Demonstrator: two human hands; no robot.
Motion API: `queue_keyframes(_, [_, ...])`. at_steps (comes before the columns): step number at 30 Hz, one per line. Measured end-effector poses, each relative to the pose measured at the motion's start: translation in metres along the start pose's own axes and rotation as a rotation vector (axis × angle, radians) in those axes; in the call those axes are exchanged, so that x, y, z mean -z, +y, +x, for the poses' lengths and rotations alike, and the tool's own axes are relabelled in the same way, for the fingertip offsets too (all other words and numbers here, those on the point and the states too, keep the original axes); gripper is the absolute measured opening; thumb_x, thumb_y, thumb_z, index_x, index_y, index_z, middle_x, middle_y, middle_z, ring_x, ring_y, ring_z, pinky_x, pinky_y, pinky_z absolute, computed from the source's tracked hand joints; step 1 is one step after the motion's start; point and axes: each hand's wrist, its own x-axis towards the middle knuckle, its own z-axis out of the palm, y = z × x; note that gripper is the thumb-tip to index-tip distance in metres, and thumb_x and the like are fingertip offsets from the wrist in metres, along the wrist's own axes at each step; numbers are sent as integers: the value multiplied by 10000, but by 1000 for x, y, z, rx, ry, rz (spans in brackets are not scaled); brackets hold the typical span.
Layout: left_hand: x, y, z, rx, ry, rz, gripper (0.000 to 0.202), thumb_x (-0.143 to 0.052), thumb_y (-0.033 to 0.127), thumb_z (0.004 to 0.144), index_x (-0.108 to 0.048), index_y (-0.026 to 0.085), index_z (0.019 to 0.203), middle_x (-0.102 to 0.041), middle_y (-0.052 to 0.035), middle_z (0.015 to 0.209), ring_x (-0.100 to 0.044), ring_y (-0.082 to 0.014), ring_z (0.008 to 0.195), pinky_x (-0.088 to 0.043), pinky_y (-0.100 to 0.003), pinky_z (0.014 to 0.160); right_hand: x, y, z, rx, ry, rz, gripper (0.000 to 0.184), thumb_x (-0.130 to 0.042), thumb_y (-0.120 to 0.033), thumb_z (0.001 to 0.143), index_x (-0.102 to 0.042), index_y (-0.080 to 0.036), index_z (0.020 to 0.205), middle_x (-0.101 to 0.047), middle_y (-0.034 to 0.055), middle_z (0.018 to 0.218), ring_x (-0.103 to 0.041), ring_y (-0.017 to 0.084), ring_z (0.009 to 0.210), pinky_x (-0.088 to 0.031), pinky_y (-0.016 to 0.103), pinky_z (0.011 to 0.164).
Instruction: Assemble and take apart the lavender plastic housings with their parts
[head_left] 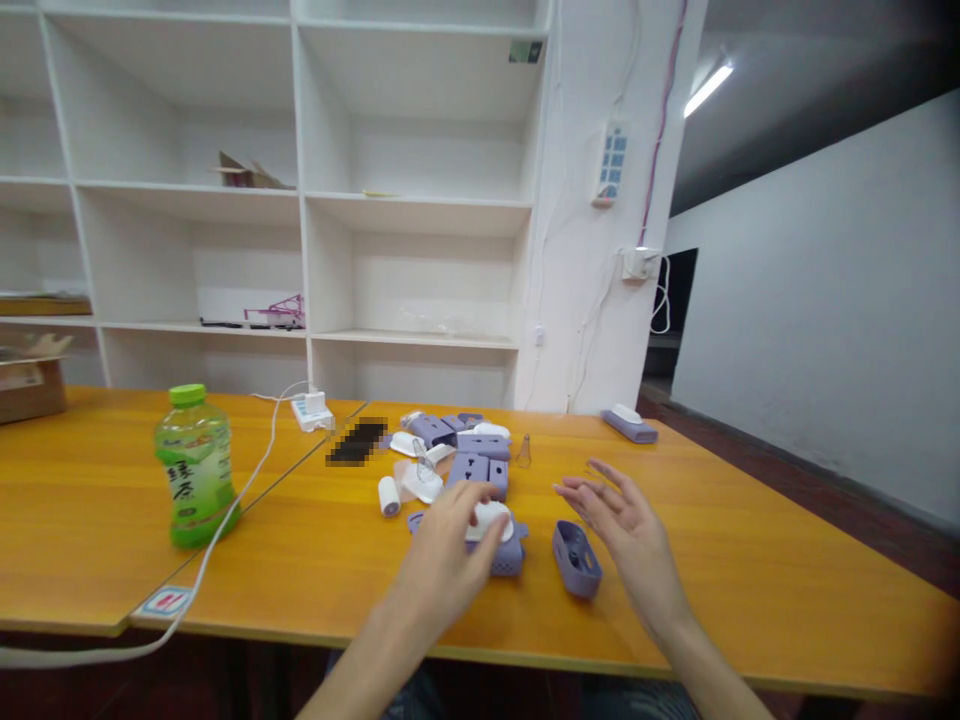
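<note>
Two bare hands are out over the orange worktop [750,560]. The left hand [450,550] lies across a purple case [508,556], its fingers curled loosely over the white part [491,518] sitting on top of it, touching it. The right hand [622,520] hovers just beside, fingers spread wide and holding nothing. Between and just below the two hands lies an open purple shell [576,560], hollow side up, near the front edge. Just past the left hand there's a small white roll [388,496] and a heap of purple and white parts [469,450], with a small clear cone [523,452] standing at its right. Off to the left stands a green bottle [193,468], a white cable [247,480] running past it to a charger [313,410]. Further right, another purple piece [630,424] lies alone. Behind it all, white shelves [300,200] against the wall.
</note>
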Motion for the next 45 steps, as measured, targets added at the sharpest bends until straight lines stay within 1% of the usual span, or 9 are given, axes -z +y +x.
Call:
queue_keyframes(3, [-21, 31, -19, 37, -98, -295, 446, -650, 482, 910, -577, 277, 1300, -647, -86, 1258, -613, -276, 1086, -488, -424, 994, -4, -18, -7, -13, -12, 75, 536, -685, -458, 908, -451, -251, 1345, -736, 99, 1167, -714, 270, 1121, -522, 461, 1066])
queue_keyframes(7, [-27, 47, -27, 322, -206, -627, 882, -811, 558, 742, -402, 277, 1471, -485, -135, 1466, -522, -346, 1263, -473, -516, 1045, -13, -47, -18, 2, -27, 212, 456, -680, -411, 920, -498, -284, 1318, -734, 80, 1197, -676, 259, 1195, -516, 412, 1079])
queue_keyframes(10, [-23, 51, -24, 427, -399, -1175, 803, -795, 547, 769, -409, 256, 1411, -488, -164, 1433, -584, -345, 1210, -604, -468, 821, -23, -61, -27, 25, -36, 283, 437, -681, -392, 919, -512, -307, 1313, -737, 71, 1195, -673, 259, 1202, -519, 410, 1076])
queue_keyframes(13, [-24, 55, -21, 469, -438, -1542, 615, -763, 469, 838, -466, 218, 1314, -636, -135, 1203, -719, -262, 911, -625, -391, 673, -31, -67, -34, 23, -36, 293, 451, -666, -416, 923, -498, -328, 1333, -734, 67, 1205, -670, 265, 1205, -540, 431, 1050])
queue_keyframes(16, [-26, 55, -17, 435, -315, -1533, 625, -831, 393, 790, -481, 204, 1272, -694, -55, 945, -704, -179, 646, -616, -343, 583, -31, -67, -35, 38, -42, 188, 499, -679, -449, 911, -493, -328, 1358, -732, 65, 1205, -670, 263, 1196, -535, 438, 1051])
queue_keyframes(25, [-3, 46, -4, 338, -102, -1272, 689, -920, 281, 666, -475, 213, 1187, -720, -17, 884, -670, -156, 689, -567, -244, 571, -5, -54, -22, -34, -448, -292, 271, -762, -448, 841, -759, -238, 1014, -685, 43, 991, -647, 212, 947, -540, 334, 844])
queue_keyframes(34, [-2, 52, -7, 274, -175, -1337, 582, -891, 168, 701, -489, 213, 1119, -748, -25, 944, -684, -158, 841, -533, -281, 783, -11, -64, -25, 103, -467, -316, 184, -767, -404, 851, -767, -255, 958, -571, -1, 858, -565, 167, 838, -454, 292, 744])
queue_keyframes(40, [4, 53, -6, 281, -261, -1321, 536, -883, 217, 719, -515, 202, 1108, -753, -29, 911, -687, -157, 805, -518, -266, 748, -13, -72, -31, 114, -574, -410, 167, -723, -405, 886, -749, -242, 912, -580, -3, 849, -542, 150, 770, -427, 284, 686])
queue_keyframes(45, [-3, 48, -9, 274, -252, -1279, 536, -887, 235, 709, -533, 211, 1110, -706, 2, 840, -680, -168, 801, -511, -264, 734, -20, -72, -36, 76, -471, -406, 246, -663, -440, 921, -658, -212, 827, -573, -12, 790, -543, 143, 744, -434, 266, 666])
